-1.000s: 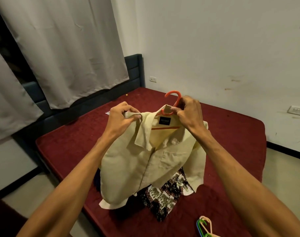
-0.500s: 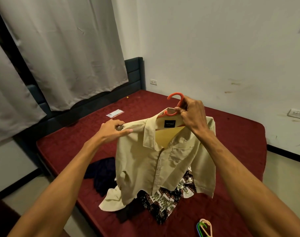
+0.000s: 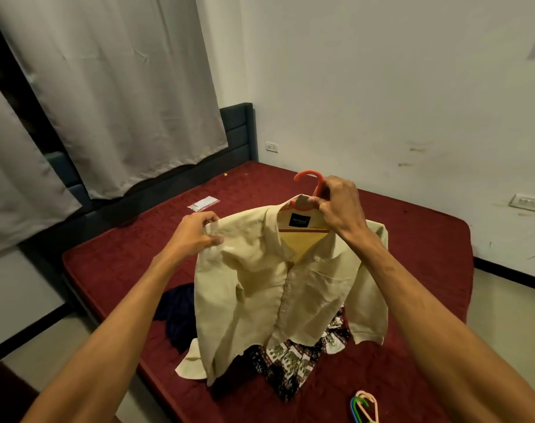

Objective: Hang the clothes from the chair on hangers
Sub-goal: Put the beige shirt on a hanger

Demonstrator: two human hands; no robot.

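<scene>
- Big red bed fills the room's middle. It works like a table, so clothes & hangers lie on it, close to reach.
- Grey curtain hangs at the back left, well apart from the work.
- Cream shirt is the task's thing now. It's held up in the air over the bed's near side, front facing the person. Its bottom hangs down to the clothes on the bed; can't tell if it touches. Held high so it can drop straight.
- Patterned cloth lies on the bed under the shirt, w/ a dark blue cloth beside it. Prob. waiting their turn.
- Right hand is closed round the orange hanger, just under the hook, at the collar. It takes all the weight, so the other hand is free.
- Left hand pinches the shirt's shoulder w/ thumb & fingers. I think it's tugging cloth over the hanger's end so the shirt won't slip off.
- Hanger's bar shows inside the open collar; hook sticks up free.
- Spare hangers sit in a bunch at the bed's near right, handy for the next clothes.
- Small packet lies far back on the bed, out of the way.
</scene>
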